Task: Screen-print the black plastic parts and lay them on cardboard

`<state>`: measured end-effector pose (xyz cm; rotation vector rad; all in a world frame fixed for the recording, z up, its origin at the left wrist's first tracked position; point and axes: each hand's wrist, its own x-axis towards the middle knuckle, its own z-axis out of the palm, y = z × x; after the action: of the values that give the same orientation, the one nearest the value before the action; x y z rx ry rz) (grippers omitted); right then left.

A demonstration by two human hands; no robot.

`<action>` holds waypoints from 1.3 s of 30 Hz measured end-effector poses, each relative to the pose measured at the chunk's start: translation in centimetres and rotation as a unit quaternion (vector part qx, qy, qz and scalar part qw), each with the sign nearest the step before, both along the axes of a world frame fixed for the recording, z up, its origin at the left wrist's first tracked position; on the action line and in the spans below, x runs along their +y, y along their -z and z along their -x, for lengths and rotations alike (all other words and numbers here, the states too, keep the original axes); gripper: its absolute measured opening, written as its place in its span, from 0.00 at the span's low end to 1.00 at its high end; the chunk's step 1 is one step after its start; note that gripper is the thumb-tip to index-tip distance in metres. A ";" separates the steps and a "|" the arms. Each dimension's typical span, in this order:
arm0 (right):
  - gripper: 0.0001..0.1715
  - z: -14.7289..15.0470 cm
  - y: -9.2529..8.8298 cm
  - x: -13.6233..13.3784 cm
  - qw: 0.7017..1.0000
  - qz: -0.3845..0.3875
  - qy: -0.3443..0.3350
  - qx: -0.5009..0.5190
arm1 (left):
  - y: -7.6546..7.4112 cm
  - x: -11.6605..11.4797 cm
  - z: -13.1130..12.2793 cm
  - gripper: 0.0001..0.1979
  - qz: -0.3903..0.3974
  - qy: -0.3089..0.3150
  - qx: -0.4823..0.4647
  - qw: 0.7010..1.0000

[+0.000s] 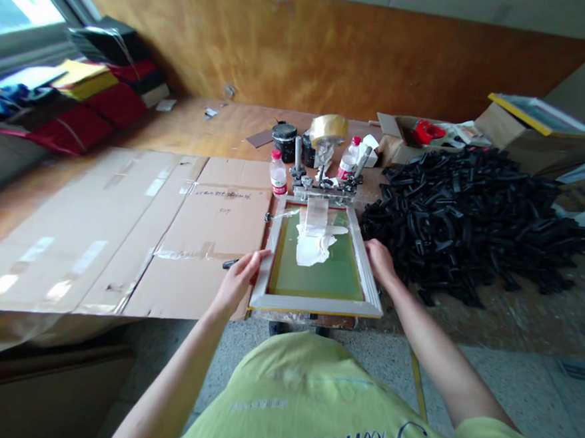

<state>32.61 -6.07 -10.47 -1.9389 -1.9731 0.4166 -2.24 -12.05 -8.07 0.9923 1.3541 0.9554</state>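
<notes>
A screen printing frame with a pale metal border and green mesh lies in front of me. White ink is spread over its upper mesh, below a pale squeegee blade. My left hand is closed at the frame's left edge, thumb and finger pressed against it. My right hand grips the right edge, its fingertips partly hidden. Just beyond my left hand shows a small black piece; whether the hand touches it I cannot tell. A metal clamp fixture stands at the frame's far end.
A large heap of black plastic parts lies right of the frame. Flattened cardboard covers the table's left. Red-capped bottles, black jars and a tape roll stand behind. An open carton sits at back right.
</notes>
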 end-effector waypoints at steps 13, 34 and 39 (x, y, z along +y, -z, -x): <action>0.10 10.2 -0.9 2.7 0.970 0.008 -0.220 -0.104 | 8.3 0.0 -0.1 0.37 0.061 0.013 0.093 0.994; 0.12 8.2 -1.9 0.7 0.955 -0.022 -0.291 -0.045 | 6.6 -0.1 -0.1 0.44 0.062 0.022 0.017 0.998; 0.34 7.9 -6.3 7.5 0.986 -0.064 -0.151 -0.036 | 1.7 0.8 0.4 0.47 0.060 0.040 -0.002 0.997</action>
<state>24.75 1.40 -4.19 -1.6021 -2.2885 0.2891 -2.69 -11.21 -9.76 0.9441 1.3422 0.8066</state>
